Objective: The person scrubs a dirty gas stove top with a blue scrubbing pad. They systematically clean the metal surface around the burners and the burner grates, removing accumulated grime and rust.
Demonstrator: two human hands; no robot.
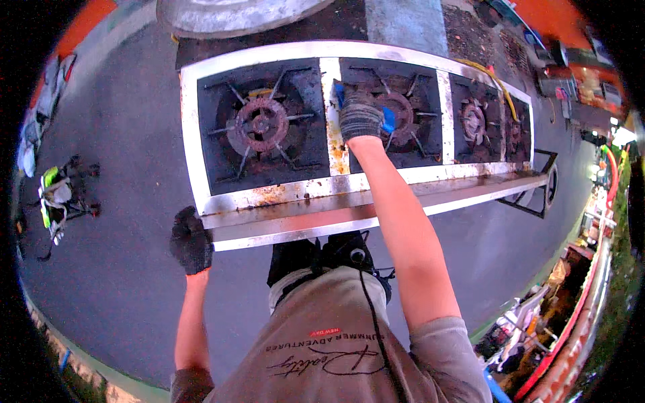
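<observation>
A long gas stove with a white metal frame (262, 195) lies before me, with several burners. My right hand (360, 113), in a dark striped glove, is closed around a blue object (388, 120), probably a scraper or brush, over the white crossbar (338, 146) between the first two burners. Brown and yellow grime marks this crossbar. The left cast-iron burner (262, 123) shows rust; the second burner (398, 113) is partly behind my right hand. My left hand (191, 242), in a black glove, is at the stove's near left corner; its fingers are hard to make out.
A yellow hose (496, 80) runs over the stove's far right part. A large round metal surface (237, 17) stands behind the stove. On the grey floor (121, 166) at the left is a green and white object (54, 194). Clutter (524, 322) lines the right edge.
</observation>
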